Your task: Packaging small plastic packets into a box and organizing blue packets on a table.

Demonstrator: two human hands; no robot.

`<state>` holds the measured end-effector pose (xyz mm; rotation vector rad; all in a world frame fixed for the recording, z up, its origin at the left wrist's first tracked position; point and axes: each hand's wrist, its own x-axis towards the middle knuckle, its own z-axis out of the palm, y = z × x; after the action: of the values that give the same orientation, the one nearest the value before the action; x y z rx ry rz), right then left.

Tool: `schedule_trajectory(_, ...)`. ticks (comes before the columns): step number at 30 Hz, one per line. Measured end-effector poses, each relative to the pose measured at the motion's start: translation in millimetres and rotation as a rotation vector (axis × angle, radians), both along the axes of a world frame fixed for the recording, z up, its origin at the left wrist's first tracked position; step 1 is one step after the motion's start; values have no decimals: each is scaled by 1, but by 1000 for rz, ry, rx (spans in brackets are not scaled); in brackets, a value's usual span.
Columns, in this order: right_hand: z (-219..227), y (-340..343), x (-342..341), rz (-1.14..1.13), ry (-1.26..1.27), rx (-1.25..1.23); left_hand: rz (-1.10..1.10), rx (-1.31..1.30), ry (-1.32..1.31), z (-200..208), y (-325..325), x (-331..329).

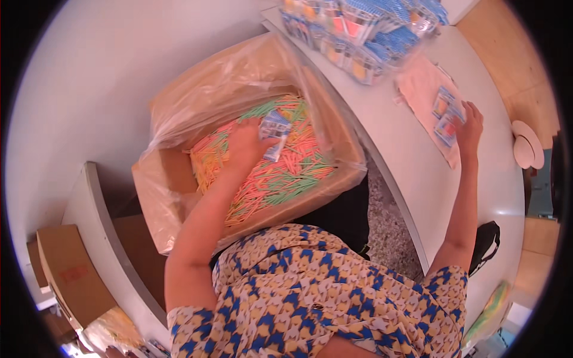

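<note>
My left hand (pixel 243 146) is inside a lined cardboard box, over a heap of thin pink, green, yellow and orange sticks (pixel 298 179). Its thumb and fingers close on a small clear packet with blue print (pixel 274 134). Off to the right, my right hand (pixel 470 128) is above a pink cloth (pixel 421 83) on the white table. The fingertips grip the edge of a small blue-printed packet (pixel 446 130); another packet (pixel 444 101) lies against it. Some of the right fingertips are hidden behind that hand.
The cardboard box (pixel 173 203) has a clear plastic liner draped over its rim. A pile of blue-and-clear packets (pixel 370 36) stands at the far end of the white table (pixel 388 128). More cardboard boxes (pixel 77 274) are at the left. A black bag (pixel 484 244) lies by my right elbow.
</note>
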<state>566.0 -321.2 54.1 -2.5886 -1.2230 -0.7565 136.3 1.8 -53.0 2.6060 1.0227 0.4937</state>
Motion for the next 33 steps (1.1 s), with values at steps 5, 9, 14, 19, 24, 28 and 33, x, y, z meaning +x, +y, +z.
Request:
schedule_trajectory(5, 3, -4, -44, 73, -45, 77, 195, -136, 110, -29, 12, 14)
schedule_trajectory(9, 7, 13, -77, 145, 9, 149, 199, -348, -134, -54, 34, 4)
schedule_trajectory(14, 15, 64, -140, 461, 1, 223, 203, -433, -285, -51, 37, -1)
schedule_trajectory(19, 9, 113, -199, 746, 53, 222, 128, -371, -195, -50, 38, -5)
schedule_trajectory(24, -17, 175, -257, 844, 396, 230, 24, -386, -481, -35, 26, -11)
schedule_trajectory(28, -40, 210, -274, 786, 445, 272, -88, -915, -657, 19, 0, -12)
schedule_trajectory(33, -33, 217, -284, 725, 999, 21, -91, -1071, -609, 27, -10, -27)
